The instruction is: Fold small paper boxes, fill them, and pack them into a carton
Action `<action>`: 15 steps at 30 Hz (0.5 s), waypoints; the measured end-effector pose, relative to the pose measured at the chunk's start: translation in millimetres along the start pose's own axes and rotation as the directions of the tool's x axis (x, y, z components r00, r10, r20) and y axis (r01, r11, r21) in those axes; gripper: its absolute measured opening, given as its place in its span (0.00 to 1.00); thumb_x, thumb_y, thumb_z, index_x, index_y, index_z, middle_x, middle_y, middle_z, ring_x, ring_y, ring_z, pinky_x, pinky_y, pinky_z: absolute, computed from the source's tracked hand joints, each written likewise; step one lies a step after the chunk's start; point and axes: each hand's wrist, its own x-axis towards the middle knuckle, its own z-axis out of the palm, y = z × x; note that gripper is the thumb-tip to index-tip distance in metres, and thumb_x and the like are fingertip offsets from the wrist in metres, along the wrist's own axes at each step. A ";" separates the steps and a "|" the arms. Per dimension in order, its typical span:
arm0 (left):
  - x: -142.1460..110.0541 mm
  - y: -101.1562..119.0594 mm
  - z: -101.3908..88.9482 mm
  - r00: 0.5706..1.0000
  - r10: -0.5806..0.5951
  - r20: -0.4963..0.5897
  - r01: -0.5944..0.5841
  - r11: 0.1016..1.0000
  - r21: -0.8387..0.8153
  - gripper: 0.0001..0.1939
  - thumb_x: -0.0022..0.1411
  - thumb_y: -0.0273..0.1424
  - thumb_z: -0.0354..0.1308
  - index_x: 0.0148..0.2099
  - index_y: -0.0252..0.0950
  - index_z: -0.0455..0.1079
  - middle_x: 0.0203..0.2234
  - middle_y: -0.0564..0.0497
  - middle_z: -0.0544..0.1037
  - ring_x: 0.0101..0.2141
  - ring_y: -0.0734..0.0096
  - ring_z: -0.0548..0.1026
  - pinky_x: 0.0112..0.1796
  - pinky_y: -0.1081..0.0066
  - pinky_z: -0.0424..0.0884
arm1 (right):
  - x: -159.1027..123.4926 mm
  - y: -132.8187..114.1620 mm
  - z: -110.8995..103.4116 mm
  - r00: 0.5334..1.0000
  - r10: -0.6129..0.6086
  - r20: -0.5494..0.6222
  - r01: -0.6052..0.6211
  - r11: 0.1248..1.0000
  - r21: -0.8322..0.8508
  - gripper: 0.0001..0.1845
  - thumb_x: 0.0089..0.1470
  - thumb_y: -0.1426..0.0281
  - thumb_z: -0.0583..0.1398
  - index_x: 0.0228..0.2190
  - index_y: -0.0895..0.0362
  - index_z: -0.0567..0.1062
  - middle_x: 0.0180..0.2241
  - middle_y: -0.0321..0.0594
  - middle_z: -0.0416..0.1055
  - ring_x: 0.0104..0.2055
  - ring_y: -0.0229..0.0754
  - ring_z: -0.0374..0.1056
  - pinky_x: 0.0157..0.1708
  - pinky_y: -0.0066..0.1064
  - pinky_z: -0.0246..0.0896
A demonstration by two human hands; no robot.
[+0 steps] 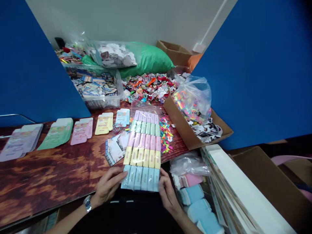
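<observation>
A clear-wrapped block of small pastel boxes (144,149), in rows of purple, green, pink, yellow and blue, lies at the near edge of the wooden table (56,172). My left hand (107,187), with a watch on the wrist, grips the left corner of the blue row, fingers curled. On the right corner of that row, my right hand (168,193) pinches the block. A small stack of printed cards (116,148) lies just left of the block.
Flat pastel cartons (58,131) lie in piles across the table's left. A clear tub of cards (97,86), a green bag (148,60) and a heap of colourful hair ties (148,86) sit behind. A cardboard box (187,130) with bagged pieces stands on the right. Blue panels enclose both sides.
</observation>
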 end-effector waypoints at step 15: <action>335.6 8.5 -26.1 0.933 -0.236 -0.271 0.191 0.964 -0.183 0.11 0.64 0.31 0.55 0.30 0.36 0.74 0.24 0.53 0.75 0.27 0.74 0.70 0.28 0.72 0.63 | 269.3 -130.3 -114.2 0.946 -0.215 -0.243 0.211 0.977 -0.040 0.14 0.62 0.58 0.56 0.29 0.52 0.66 0.26 0.34 0.67 0.28 0.37 0.65 0.27 0.29 0.63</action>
